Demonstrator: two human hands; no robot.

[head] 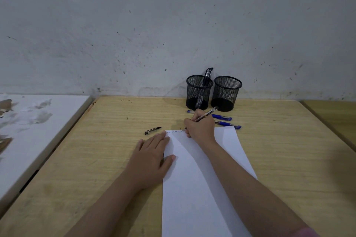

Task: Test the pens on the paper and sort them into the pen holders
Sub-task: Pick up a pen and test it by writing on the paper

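Head view: black pens (pixel 207 77) in left holder (pixel 198 92).

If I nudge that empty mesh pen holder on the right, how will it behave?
The right pen holder is open mesh and looks empty, so it is probably light and would likely slide on the smooth wooden table. It stands tall on a round base, so a push near the rim might tip it. On its side it could roll toward the blue pens.

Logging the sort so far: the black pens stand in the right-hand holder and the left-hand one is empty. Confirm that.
Reversed. The head view shows the black pens standing in the left holder; the right holder is the empty one.
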